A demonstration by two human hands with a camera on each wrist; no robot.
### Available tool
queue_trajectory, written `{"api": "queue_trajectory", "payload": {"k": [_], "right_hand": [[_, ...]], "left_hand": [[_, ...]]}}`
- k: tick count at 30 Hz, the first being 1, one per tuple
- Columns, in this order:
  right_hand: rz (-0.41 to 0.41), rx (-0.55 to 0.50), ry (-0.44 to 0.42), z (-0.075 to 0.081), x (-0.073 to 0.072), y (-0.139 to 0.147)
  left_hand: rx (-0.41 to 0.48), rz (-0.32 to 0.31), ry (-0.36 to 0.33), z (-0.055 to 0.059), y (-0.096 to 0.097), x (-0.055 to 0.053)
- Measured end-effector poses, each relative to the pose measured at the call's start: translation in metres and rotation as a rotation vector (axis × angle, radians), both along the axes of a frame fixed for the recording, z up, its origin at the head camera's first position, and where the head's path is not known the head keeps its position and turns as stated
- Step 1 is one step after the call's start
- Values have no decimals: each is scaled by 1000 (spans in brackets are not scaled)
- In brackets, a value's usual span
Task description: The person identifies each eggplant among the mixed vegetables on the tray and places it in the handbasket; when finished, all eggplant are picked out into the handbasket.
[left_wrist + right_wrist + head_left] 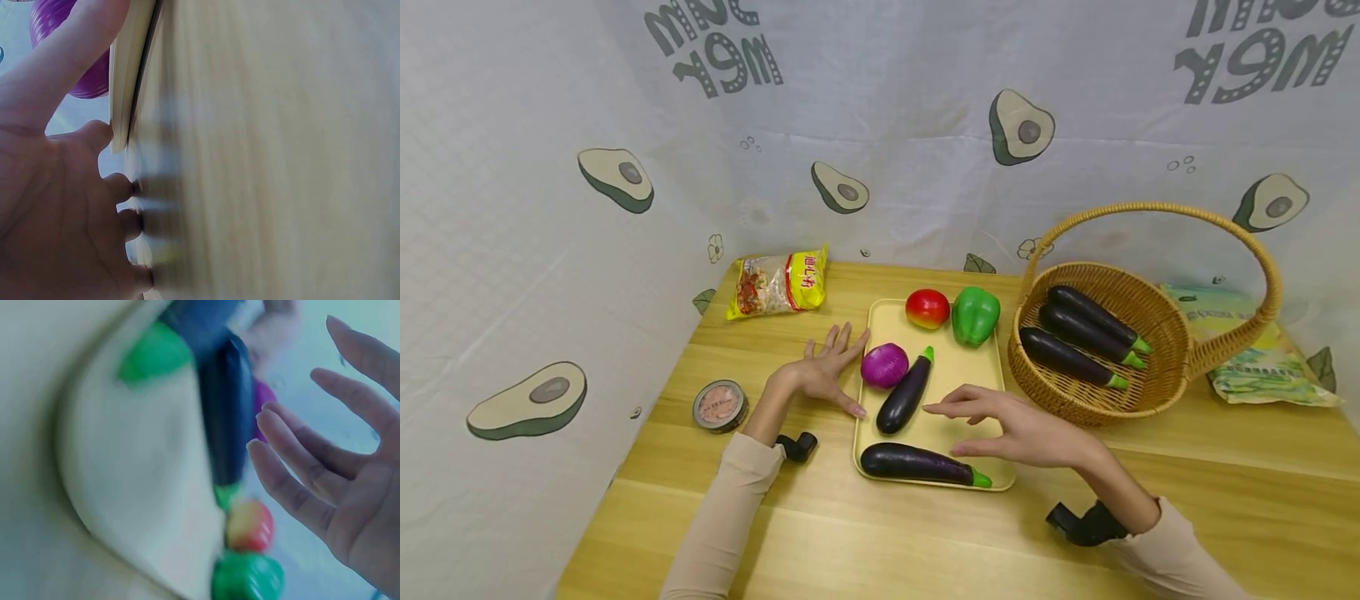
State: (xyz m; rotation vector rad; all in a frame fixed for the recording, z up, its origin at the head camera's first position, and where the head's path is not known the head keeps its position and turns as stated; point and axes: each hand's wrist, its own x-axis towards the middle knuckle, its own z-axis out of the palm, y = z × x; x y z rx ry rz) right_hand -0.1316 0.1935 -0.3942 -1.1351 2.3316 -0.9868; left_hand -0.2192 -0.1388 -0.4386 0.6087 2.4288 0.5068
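Note:
A pale yellow tray (958,379) holds a purple onion (883,365), two eggplants, a red mango-like fruit (927,309) and a green bell pepper (976,317). One eggplant (904,396) slants beside the onion; the other eggplant (917,464) lies along the near rim. My left hand (820,371) is spread at the tray's left edge, its thumb and a fingertip right at the rim, fingertips down on the table in the left wrist view. Over the tray's right side hovers my right hand (1018,425), fingers extended and parted, holding nothing. It is nearest the two eggplants.
A wicker basket (1101,408) with a tall handle stands right of the tray, with several eggplants (1067,358) inside. Behind it lies a green-and-yellow bag (1262,350). A yellow food packet (778,283) lies at the back left, and a round tin (720,406) sits left of my left hand.

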Motion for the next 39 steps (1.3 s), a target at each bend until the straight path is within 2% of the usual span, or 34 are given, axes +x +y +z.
{"api": "queue_trajectory", "payload": {"k": [5,12,21,34,39], "right_hand": [[54,-10,-47,-16,11,-19],[67,-7,-5,-27,16,-32],[30,23,36,-33,18,-42],[11,19,84,-38,19,-45],[13,18,93,-38,18,-46]], "left_hand": [[-3,-2,2,-1,0,0],[6,4,0,-2,0,0],[-1,5,5,-7,-2,-2],[-10,-2,9,-2,0,-1],[-8,2,5,-7,0,-3]]}}
